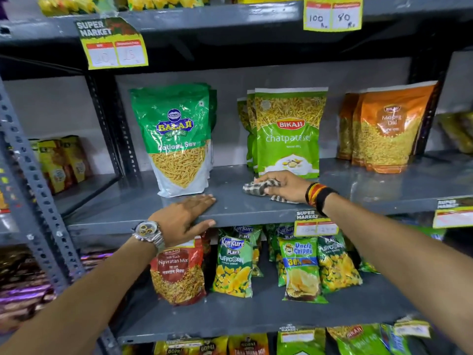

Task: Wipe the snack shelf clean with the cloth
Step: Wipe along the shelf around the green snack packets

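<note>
Right hand (286, 187): fingers squeeze the checked cloth (258, 188) on the grey shelf (230, 201).
Left hand (183, 219): flat, fingers spread, at the cloth's 8 o'clock.

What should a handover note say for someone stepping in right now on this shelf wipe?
Right hand: bunched on the checked cloth, pressing it on the grey shelf just in front of the Bikaji Chatpata pack.
Left hand: flat on the shelf's front edge, holding nothing, near the Balaji Ratlami Sev bag.
Done: cannot tell how much has been wiped.
Left: the stretch toward the orange Moong Dal packs, and under the bags, all in place.
</note>
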